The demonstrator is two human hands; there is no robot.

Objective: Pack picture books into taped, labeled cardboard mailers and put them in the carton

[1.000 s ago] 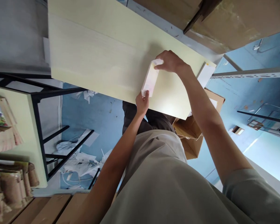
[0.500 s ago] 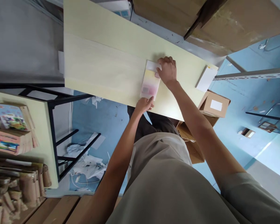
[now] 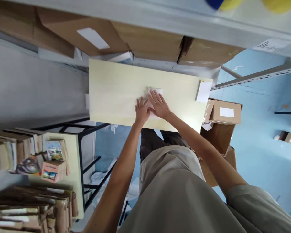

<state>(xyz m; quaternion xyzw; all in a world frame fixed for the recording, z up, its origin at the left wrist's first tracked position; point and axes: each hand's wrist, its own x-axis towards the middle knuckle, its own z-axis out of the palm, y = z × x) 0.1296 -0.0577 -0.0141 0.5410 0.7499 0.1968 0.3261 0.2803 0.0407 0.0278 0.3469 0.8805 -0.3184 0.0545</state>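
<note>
A thin, pale booklet or card (image 3: 155, 91) lies on the cream tabletop (image 3: 111, 87), mostly hidden under my hands. My right hand (image 3: 159, 105) rests flat across it with the fingers stretched out. Beside it, my left hand (image 3: 142, 111) touches the left edge of the pale piece, its fingers apart. The two hands nearly meet at the thumbs. At the right end of the table lies a white stack or pad (image 3: 203, 91) with a small yellow-orange mark at its top.
Cardboard boxes (image 3: 155, 40) line the shelf behind the table. An open carton (image 3: 219, 137) and a labelled box (image 3: 226, 111) stand at the right. On the left, a second table (image 3: 74, 181) holds books (image 3: 53, 171) and brown-wrapped bundles (image 3: 55, 210).
My left hand has moved up from the booklet's near edge to its left side. My right hand has gone from gripping its far right side to lying flat. The view has shifted.
</note>
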